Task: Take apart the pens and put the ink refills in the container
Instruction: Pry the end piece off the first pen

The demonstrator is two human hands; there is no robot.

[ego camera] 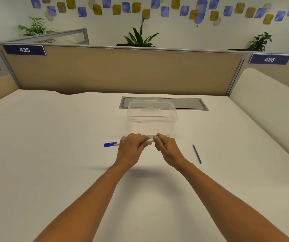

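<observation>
A pen (111, 144) with a blue cap and pale barrel lies level just above the white desk, its capped end sticking out to the left. My left hand (131, 148) grips the middle of the barrel. My right hand (166, 145) pinches the barrel's right end; what its fingers cover is hidden. A clear plastic container (152, 117) stands just behind both hands, and I see nothing inside it. A thin blue ink refill (197, 154) lies loose on the desk to the right of my right hand.
A grey cable hatch (189, 103) is set into the white desk (52, 137) behind the container. A tan partition (122, 70) closes the far edge, and a cream curved divider (266, 102) rises on the right.
</observation>
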